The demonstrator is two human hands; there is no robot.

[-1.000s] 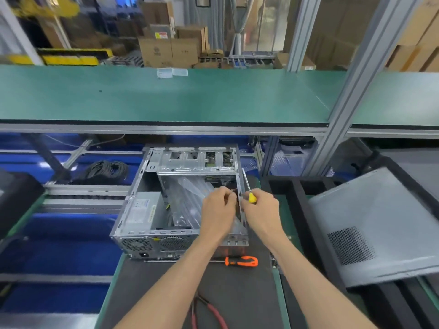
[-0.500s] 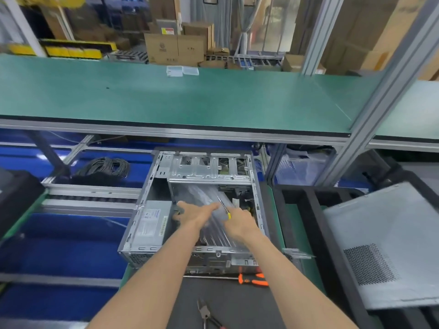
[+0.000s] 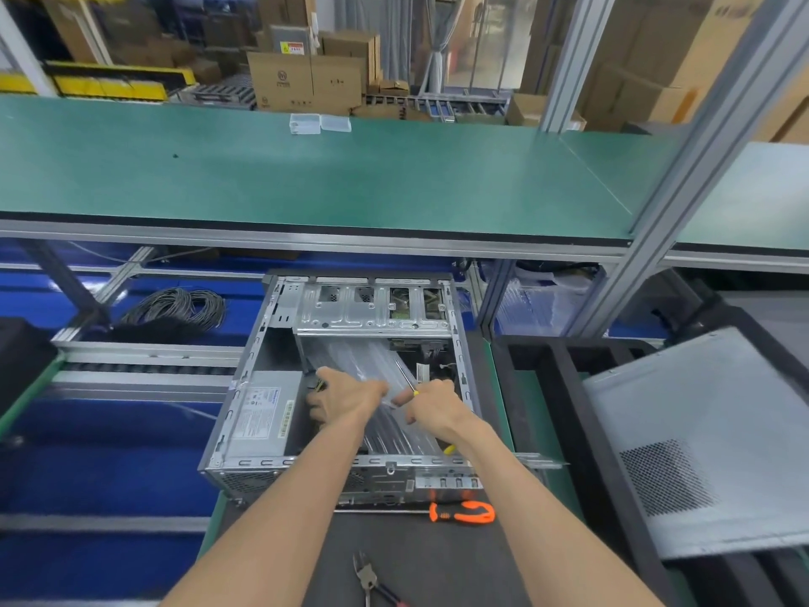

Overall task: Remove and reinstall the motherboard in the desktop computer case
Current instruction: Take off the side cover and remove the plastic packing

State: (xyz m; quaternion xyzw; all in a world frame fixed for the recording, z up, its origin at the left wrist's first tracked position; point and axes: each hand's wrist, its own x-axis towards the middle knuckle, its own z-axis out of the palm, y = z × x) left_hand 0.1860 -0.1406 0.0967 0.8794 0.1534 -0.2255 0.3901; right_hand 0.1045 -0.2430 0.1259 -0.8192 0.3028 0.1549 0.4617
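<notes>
An open metal desktop case [image 3: 280, 308] lies on the dark mat in front of me. Inside it a clear plastic sheet [image 3: 350, 357] covers the board area, so the motherboard is hidden. My left hand [image 3: 346, 398] reaches into the case beside the grey power supply [image 3: 262, 414], fingers curled down over the sheet's left edge. My right hand [image 3: 433, 407] is inside the case at the right, gripping a thin screwdriver [image 3: 405, 378] with a yellow handle, its shaft pointing up and left.
An orange-handled screwdriver [image 3: 462, 513] lies just in front of the case, and pliers [image 3: 370, 580] lie nearer me on the mat. The removed grey side panel [image 3: 718, 431] rests at the right. A green shelf [image 3: 306, 177] overhangs the case's far end. Coiled cable [image 3: 175, 308] sits left.
Both hands have gone from the case's right rim down into the case. The left hand has moved left toward the power supply, and the screwdriver now points lower.
</notes>
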